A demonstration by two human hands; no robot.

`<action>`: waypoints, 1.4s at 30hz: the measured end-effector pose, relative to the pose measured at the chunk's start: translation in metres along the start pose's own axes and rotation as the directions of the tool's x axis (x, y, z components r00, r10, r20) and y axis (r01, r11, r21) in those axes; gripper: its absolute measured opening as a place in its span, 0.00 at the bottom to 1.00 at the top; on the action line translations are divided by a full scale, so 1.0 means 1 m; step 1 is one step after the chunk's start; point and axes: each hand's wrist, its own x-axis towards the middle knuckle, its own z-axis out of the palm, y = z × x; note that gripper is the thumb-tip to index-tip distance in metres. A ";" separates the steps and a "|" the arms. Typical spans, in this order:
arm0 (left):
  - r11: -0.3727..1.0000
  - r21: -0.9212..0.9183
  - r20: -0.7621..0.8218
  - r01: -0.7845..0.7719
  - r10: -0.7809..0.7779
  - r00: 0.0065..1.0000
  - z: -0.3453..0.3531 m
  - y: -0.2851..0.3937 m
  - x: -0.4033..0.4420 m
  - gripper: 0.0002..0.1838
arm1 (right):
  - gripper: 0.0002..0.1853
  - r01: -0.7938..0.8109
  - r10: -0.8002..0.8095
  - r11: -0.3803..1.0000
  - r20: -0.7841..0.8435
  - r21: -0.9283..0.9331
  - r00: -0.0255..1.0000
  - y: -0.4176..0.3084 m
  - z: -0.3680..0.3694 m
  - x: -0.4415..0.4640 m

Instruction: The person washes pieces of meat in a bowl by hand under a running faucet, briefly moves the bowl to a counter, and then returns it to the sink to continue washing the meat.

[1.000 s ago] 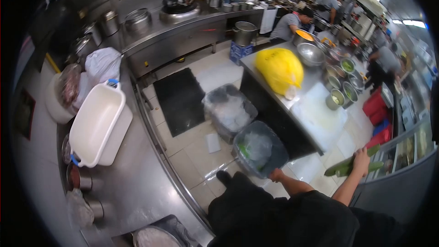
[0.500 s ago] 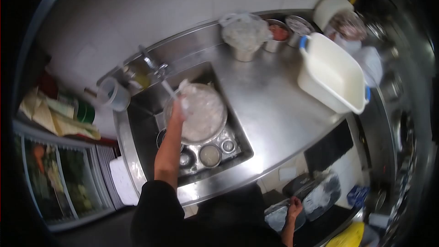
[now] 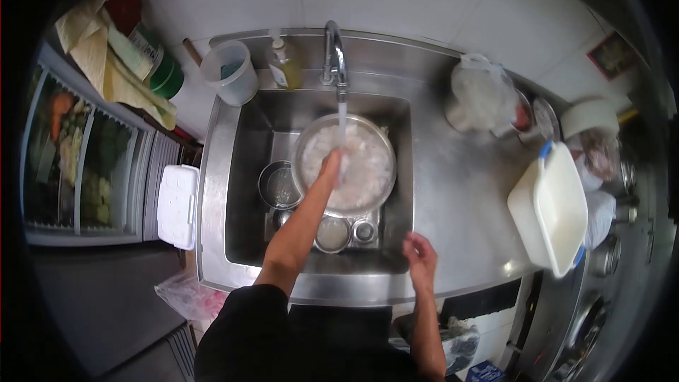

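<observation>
At the sink's (image 3: pixel 251 127) near right corner, the right hand (image 3: pixel 422 259) is now hovering closer, fingers (image 3: pixel 410 247) released, while the left hand (image 3: pixel 332 165), grasp unclear, is apparently centring work on the metal bowl (image 3: pixel 392 163).

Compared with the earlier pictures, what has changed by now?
Since the first picture, the left hand has moved to the sink, under the running water at the metal bowl. The right hand let go of the long green vegetables, now out of view, and has since come in near the sink's right edge, empty. Since the second picture, the water still runs and the white tub remains on the counter.
</observation>
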 end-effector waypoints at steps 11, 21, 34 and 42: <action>0.994 -0.097 -0.067 -0.051 0.044 0.997 0.002 -0.021 -0.040 0.24 | 0.53 -0.357 0.345 0.931 0.499 -0.075 0.795 -0.025 0.160 0.235; 0.896 0.182 -0.037 -0.405 0.418 0.908 0.008 -0.023 -0.028 0.42 | 0.56 -0.439 0.260 0.895 0.706 0.080 0.659 0.016 0.201 0.293; 0.924 0.102 -0.173 -0.370 0.382 0.908 0.011 0.000 -0.033 0.35 | 0.47 -0.301 0.156 0.950 0.704 0.085 0.692 -0.033 0.215 0.276; 0.738 0.441 -0.235 -0.511 0.644 0.728 0.015 -0.011 -0.036 0.51 | 0.24 0.211 0.051 0.925 0.656 -0.315 0.753 -0.048 0.205 0.274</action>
